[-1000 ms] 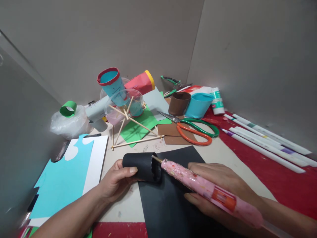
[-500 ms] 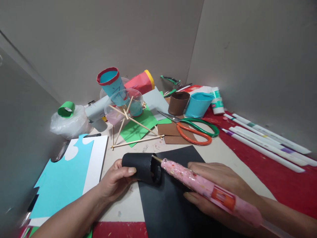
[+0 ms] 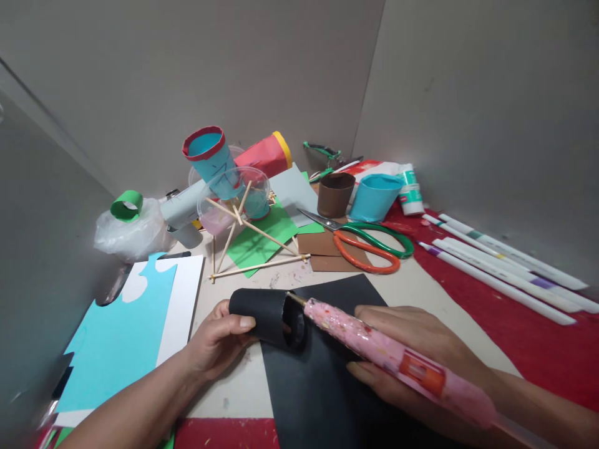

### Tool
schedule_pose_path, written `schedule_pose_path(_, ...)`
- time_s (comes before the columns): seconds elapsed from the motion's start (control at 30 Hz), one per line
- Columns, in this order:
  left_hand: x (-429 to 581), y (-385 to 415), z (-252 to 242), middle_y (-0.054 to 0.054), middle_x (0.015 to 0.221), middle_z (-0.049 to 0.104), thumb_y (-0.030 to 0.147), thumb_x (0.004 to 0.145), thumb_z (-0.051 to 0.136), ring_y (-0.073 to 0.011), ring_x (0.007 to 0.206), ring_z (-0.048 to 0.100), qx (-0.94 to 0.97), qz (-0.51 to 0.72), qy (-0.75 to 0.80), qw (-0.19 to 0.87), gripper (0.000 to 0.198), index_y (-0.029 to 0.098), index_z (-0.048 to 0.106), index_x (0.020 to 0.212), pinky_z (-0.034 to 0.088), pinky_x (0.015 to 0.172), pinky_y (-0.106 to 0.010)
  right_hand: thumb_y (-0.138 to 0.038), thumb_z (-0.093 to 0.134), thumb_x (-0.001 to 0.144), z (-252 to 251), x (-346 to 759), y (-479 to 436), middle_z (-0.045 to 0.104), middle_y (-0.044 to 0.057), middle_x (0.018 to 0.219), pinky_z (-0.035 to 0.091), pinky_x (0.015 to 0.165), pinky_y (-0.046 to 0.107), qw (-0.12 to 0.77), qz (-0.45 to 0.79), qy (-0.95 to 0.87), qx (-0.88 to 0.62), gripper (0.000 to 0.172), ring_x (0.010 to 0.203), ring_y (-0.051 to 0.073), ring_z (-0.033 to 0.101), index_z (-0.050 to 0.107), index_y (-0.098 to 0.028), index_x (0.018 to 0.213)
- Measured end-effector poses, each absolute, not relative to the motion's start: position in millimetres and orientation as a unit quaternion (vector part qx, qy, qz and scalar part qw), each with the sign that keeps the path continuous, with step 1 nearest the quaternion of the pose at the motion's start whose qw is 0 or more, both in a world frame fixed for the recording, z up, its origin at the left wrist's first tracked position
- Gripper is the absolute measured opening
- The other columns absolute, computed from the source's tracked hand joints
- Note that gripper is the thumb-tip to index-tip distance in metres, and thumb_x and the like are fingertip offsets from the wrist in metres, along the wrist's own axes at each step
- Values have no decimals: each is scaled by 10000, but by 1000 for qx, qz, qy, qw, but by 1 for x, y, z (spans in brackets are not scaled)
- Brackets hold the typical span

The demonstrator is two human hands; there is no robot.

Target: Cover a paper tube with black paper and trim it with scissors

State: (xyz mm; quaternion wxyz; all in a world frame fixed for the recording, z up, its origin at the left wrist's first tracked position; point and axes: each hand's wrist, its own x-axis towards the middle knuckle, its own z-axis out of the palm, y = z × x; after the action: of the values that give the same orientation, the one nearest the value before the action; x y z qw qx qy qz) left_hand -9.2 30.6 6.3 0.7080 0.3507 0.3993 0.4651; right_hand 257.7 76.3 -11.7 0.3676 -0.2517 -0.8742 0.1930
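Nearest the camera, the left hand (image 3: 219,343) was closed around a black paper roll (image 3: 264,315), thumb on top, holding it on its side at the left edge of a flat black sheet (image 3: 327,380). The right hand (image 3: 416,352) gripped a long pink glue tool (image 3: 397,363), whose thin tip touched the rim of the roll's open mouth; the tool's body crossed over the hand and hid most of its fingers. To the left lay a blue-and-white card (image 3: 140,324) on the pale tabletop (image 3: 421,290). Just beyond the roll stood a frame of wooden skewers (image 3: 253,246) over a green sheet (image 3: 264,237), with orange-and-green scissors (image 3: 369,246) to its right on brown paper. Farther right, white pens (image 3: 505,271) lay in a row on red cloth (image 3: 524,337). Behind were a brown cup (image 3: 334,194), a blue cup (image 3: 374,198), a small glue bottle (image 3: 410,190) and, far left, a plastic bag (image 3: 131,234) bearing a green ring (image 3: 126,204).
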Motion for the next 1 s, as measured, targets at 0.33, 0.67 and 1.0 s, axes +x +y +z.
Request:
schedule_pose_path(0.33,-10,31,6,-127,921,808,262,739,736,-232,861,755,351,466,388,713,294,85,819,959,563,852,-294,-339,511,995,-12,257,78,480,-47,621,309,482,280,370,186,-879,-237,294,500,118,421,402,-245,739)
schedule_pose_path(0.67,-11,31,6,-109,895,807,239,750,720,-237,879,759,340,470,360,731,275,65,805,946,575,861,-298,-324,505,1006,-11,257,80,472,-54,620,315,478,272,372,166,-885,-225,288,494,111,429,390,-245,754)
schedule_pose_path(1.0,-12,33,4,-119,880,806,246,762,739,-278,830,777,302,478,315,762,298,56,788,986,602,830,-354,-310,521,989,-14,258,80,506,-48,623,358,485,268,381,161,-883,-220,256,494,119,474,421,-247,762)
